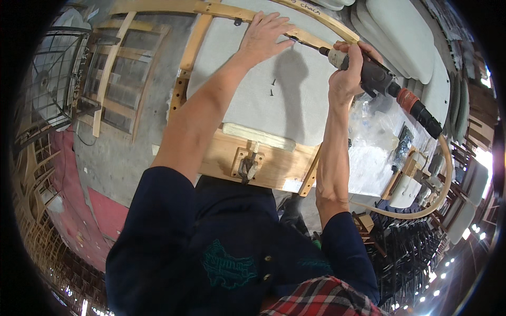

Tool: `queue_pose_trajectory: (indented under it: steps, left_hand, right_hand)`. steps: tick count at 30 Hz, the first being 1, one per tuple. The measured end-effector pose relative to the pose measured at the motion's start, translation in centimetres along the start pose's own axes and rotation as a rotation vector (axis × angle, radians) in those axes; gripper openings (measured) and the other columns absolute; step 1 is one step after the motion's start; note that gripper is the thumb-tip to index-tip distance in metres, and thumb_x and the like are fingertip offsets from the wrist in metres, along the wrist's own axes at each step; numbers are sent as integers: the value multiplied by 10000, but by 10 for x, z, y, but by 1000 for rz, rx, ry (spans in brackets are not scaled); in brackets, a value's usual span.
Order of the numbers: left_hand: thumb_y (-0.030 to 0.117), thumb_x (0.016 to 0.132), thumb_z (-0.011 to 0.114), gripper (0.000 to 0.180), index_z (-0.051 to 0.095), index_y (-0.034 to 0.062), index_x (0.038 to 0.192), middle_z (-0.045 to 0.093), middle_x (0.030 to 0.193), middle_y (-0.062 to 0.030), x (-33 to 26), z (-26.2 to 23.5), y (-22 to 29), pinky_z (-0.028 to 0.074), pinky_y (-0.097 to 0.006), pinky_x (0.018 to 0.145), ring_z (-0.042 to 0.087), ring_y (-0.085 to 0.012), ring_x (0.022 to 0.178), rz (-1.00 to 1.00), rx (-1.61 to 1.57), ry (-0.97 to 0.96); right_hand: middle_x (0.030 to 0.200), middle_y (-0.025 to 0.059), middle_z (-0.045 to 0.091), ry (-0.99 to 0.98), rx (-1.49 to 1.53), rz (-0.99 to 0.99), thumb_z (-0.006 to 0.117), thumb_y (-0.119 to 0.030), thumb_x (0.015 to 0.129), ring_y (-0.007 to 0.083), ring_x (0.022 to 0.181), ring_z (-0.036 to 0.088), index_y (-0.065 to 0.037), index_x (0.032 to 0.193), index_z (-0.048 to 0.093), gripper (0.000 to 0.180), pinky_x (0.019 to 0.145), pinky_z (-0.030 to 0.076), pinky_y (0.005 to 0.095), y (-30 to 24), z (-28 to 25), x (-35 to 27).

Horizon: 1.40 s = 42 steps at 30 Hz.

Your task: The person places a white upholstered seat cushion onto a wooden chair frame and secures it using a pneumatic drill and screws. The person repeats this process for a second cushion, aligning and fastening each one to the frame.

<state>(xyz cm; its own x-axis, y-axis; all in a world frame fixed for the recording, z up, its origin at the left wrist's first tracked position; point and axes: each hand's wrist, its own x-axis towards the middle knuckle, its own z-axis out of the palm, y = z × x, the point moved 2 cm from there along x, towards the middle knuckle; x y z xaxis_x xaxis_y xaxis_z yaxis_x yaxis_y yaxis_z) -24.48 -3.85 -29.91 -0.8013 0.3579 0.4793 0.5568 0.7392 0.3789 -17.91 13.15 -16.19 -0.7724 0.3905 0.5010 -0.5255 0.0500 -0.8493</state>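
My right hand [348, 71] is wrapped round an air-driven screwdriver [377, 76], whose long thin bit points left. The bit's tip meets a small dark bracket or screw at the wooden rail [311, 39] along the panel's far edge; which of these it is I cannot make out. My left hand [265, 37] lies with fingers spread across that rail and the light grey panel [237, 95], its thumb close to the bit's tip. A black bracket [237, 21] sits on the rail left of this hand. Two dark screws lie loose on the panel, one a screw [273, 82] nearer the rail.
Along the panel's near edge runs a wooden board [216, 158] with a toggle clamp [247, 167] and pale pad [258, 137]. An air hose [448, 168] loops down on the right. Stacked grey panels [406, 37] stand far right; a slatted wooden frame [118, 79] lies left.
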Motion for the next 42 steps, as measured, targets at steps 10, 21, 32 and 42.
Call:
queue_pose_trajectory:
  steps: [10, 21, 32, 42]
  left_hand:
    - [424, 895, 716, 435, 693, 207, 1272, 613, 1402, -7, 5, -6, 3, 316, -468, 1162, 486, -219, 1349, -31, -55, -7]
    - [331, 847, 784, 383, 727, 260, 1219, 685, 1236, 101, 17, -7, -6, 383, -364, 1123, 571, -158, 1194, -35, 26, -105]
    - [324, 823, 790, 374, 723, 264, 1186, 677, 1238, 103, 11, 6, -11, 368, -370, 1118, 559, -158, 1201, 7, -3, 10]
    - [346, 853, 758, 376, 690, 298, 1220, 654, 1237, 108, 9, 7, -9, 355, -369, 1129, 542, -158, 1194, 39, 62, -13]
  right_hand:
    - [750, 133, 713, -33, -135, 5, 612, 28, 895, 171, 730, 701, 33, 1058, 514, 190, 753, 543, 279, 21, 15, 6]
    - [691, 41, 718, -64, -330, -57, 640, -19, 839, 125, 749, 634, 12, 863, 660, 44, 797, 488, 279, 24, 40, 26]
    - [713, 77, 731, -102, -391, -55, 652, -10, 828, 131, 689, 700, 53, 1010, 621, 196, 730, 526, 227, 26, 37, 29]
    - [834, 42, 705, -147, -491, -97, 674, -38, 807, 137, 781, 668, -24, 773, 716, 56, 816, 501, 278, 32, 25, 19]
